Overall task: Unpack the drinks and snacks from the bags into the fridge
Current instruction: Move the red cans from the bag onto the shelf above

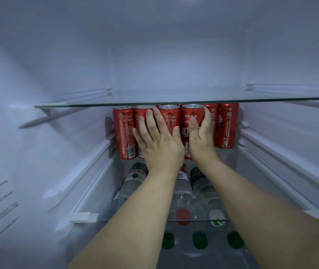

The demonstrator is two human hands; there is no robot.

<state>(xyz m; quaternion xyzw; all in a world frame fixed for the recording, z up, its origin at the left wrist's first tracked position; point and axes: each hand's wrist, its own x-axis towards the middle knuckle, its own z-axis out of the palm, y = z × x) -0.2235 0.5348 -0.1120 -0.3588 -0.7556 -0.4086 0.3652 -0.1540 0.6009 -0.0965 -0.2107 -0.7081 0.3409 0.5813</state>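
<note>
**Squaring up the can row**

The red cans (124,133) are standing upright toward the back edge of the middle glass shelf (88,218). The right hand (200,136) is gripping one can (190,117), fingers wrapped round it. The left hand (158,140) is pressing flat, fingers straight, against neighbouring cans. Best practice: pushing low and evenly, keeping cans upright, clearing the upper shelf (57,105). Water bottles (203,183) are lying below.
</note>
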